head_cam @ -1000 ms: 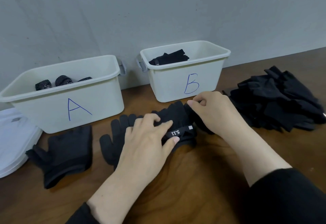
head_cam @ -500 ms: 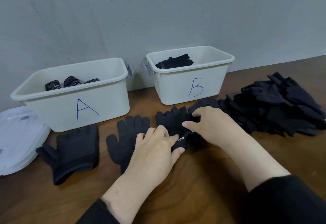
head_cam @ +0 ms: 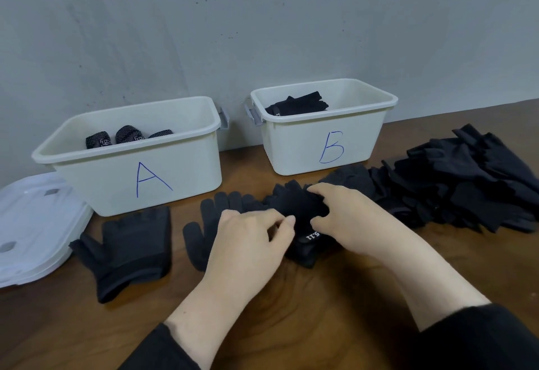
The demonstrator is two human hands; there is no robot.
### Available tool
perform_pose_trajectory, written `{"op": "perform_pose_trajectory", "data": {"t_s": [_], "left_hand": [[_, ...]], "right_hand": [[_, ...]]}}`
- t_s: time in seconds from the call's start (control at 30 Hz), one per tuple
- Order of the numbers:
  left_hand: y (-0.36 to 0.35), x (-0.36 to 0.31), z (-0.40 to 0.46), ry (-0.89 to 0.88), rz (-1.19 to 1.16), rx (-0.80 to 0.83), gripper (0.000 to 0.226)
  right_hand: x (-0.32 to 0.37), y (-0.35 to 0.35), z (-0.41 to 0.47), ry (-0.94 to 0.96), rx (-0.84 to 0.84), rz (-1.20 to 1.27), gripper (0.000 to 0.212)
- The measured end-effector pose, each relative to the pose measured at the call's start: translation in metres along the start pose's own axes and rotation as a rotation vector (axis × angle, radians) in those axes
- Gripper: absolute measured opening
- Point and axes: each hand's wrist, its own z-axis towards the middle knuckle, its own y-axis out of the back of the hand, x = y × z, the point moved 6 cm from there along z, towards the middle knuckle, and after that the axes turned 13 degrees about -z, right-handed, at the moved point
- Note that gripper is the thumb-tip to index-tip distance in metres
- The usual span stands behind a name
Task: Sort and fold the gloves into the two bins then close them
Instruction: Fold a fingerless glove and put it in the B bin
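Note:
Two cream bins stand by the wall: bin A (head_cam: 180,183) holds rolled patterned gloves (head_cam: 127,137), bin B (head_cam: 364,139) holds a folded black glove (head_cam: 300,104). In front of bin B lies a black glove with a white label (head_cam: 303,218). My left hand (head_cam: 250,241) pinches its near left side. My right hand (head_cam: 347,212) grips its finger end, which is bent over. A full-fingered black glove (head_cam: 201,232) lies partly under my left hand. A fingerless black glove (head_cam: 131,247) lies flat in front of bin A.
A large heap of black gloves (head_cam: 466,183) covers the table at the right. Two stacked white lids (head_cam: 32,229) lie at the left edge beside bin A. The brown wooden table (head_cam: 306,311) ends at a grey wall behind the bins.
Both hands have shifted on the labelled glove: my left fingers curled into a pinch, and my right hand pulled the finger end inward. The view has tilted up slightly.

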Motion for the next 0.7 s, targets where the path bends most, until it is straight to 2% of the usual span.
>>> {"op": "perform_pose_trajectory", "data": {"t_s": [0.07, 0.1, 0.17, 0.27, 0.33, 0.43, 0.63, 0.7], "left_hand": [[0.012, 0.003, 0.003, 0.020, -0.115, -0.153, 0.026], [0.017, 0.006, 0.005, 0.039, -0.146, -0.204, 0.025], [0.025, 0.011, 0.010, 0.102, -0.189, -0.208, 0.045], [0.030, 0.013, 0.018, 0.166, -0.279, -0.063, 0.075], [0.030, 0.015, 0.022, 0.195, -0.376, 0.031, 0.083], [0.033, 0.017, 0.023, 0.209, -0.452, 0.131, 0.082], [0.041, 0.010, 0.026, 0.143, -0.408, 0.254, 0.090], [0.041, 0.004, 0.025, 0.141, -0.415, 0.314, 0.081]], "right_hand": [[0.002, 0.004, 0.000, 0.060, -0.043, 0.093, 0.064], [0.004, 0.007, 0.000, 0.100, -0.072, 0.147, 0.064], [0.008, 0.016, -0.003, 0.176, -0.134, 0.206, 0.061], [0.013, 0.027, -0.008, 0.269, -0.229, 0.210, 0.063], [0.017, 0.031, -0.011, 0.306, -0.251, 0.224, 0.065], [0.025, 0.035, -0.016, 0.352, -0.234, 0.231, 0.068], [0.034, 0.037, -0.022, 0.419, -0.124, 0.208, 0.071], [0.037, 0.038, -0.024, 0.446, -0.110, 0.216, 0.073]]}}
